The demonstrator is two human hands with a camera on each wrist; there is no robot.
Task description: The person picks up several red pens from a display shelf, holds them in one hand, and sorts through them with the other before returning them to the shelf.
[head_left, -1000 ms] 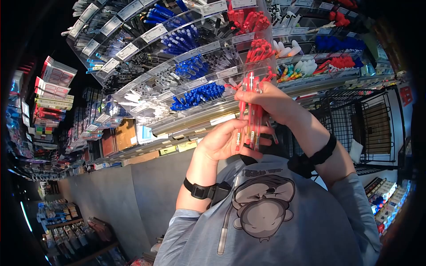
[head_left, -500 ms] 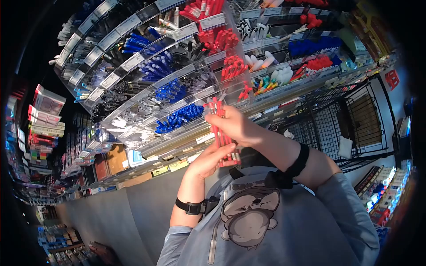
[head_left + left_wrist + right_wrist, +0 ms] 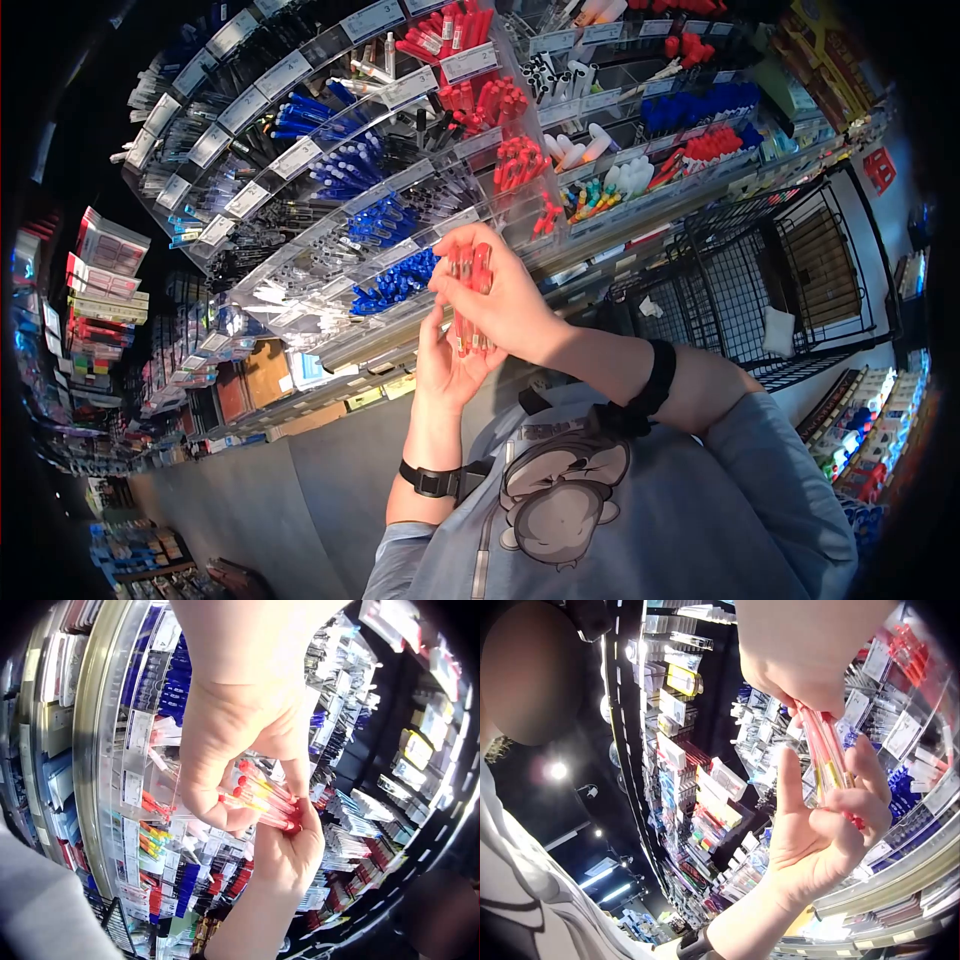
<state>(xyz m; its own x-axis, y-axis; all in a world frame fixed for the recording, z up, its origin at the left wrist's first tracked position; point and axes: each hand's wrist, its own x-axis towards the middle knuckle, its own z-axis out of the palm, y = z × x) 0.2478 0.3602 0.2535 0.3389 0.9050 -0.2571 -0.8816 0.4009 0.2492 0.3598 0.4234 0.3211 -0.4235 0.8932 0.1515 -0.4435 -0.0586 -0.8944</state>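
Observation:
Both hands meet at a bundle of several clear-barrelled red pens (image 3: 478, 275), held upright in front of the shelf. In the head view my right hand (image 3: 507, 315) grips the upper part, its fingers wrapped round the barrels. Lower down is my left hand (image 3: 447, 368). Its fingers curl round the bottom ends of the pens (image 3: 826, 761) in the right wrist view, with the thumb held away. The left wrist view looks onto red pen ends (image 3: 244, 780) among the left fingers, with the right hand (image 3: 289, 855) behind them.
A tiered clear pen rack stands ahead, with blue pens (image 3: 395, 285) nearest the hands and red pens (image 3: 520, 163) farther right. Coloured markers (image 3: 590, 200) lie beyond. At the right is a black wire shopping cart (image 3: 735, 290). Packaged goods (image 3: 105, 275) hang at the left.
Both hands and the pens have shifted left in the head view as the view turned. My right fingers now wrap over the top of the bundle; before, the pen ends stuck out above them.

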